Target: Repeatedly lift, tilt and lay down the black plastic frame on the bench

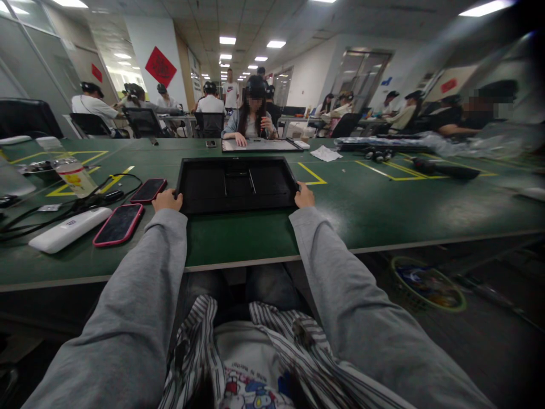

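Note:
A black rectangular tray-like panel [237,184] lies flat on the green table [361,204] straight ahead of me. My left hand [167,200] is closed on its near left corner. My right hand [304,196] is closed on its near right corner. Both of my arms are in grey sleeves and reach out over the table's front edge. The fingers curl over the panel's rim, so their tips are partly hidden.
Two phones in pink cases [118,224] [149,190], a white power bank [70,229], black cables and a plastic bottle [76,176] lie to the left. A person [253,116] sits opposite with another panel. A green basket [428,284] stands on the floor at right.

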`<action>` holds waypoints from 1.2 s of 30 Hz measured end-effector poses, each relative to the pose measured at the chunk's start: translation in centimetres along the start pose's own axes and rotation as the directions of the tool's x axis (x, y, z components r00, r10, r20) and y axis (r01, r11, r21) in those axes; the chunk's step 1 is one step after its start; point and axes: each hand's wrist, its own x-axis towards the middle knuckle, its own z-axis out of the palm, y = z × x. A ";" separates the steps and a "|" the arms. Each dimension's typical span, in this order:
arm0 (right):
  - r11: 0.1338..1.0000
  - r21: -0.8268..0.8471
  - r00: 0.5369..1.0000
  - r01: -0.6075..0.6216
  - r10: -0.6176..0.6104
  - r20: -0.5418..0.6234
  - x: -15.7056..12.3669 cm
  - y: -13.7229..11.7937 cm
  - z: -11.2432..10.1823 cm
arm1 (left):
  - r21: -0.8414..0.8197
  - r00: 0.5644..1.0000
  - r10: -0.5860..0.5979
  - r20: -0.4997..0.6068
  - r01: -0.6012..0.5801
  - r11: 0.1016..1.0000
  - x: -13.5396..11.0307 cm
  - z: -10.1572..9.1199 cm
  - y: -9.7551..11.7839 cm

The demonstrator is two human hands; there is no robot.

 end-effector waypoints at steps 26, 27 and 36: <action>0.997 -0.001 0.917 -0.078 0.072 -0.393 -0.3 -0.6 -0.3 | -0.231 0.948 0.237 0.211 -0.188 0.955 -1.6 3.8 13.4; 0.997 -0.001 0.922 -0.077 0.071 -0.380 -0.2 -0.5 -0.1 | -0.281 0.941 0.250 0.226 -0.183 0.942 -1.9 4.3 15.3; 0.999 0.020 0.976 -0.047 0.051 -0.211 -0.1 0.0 0.9 | -0.486 0.961 0.147 0.236 -0.015 0.874 -4.2 7.1 22.8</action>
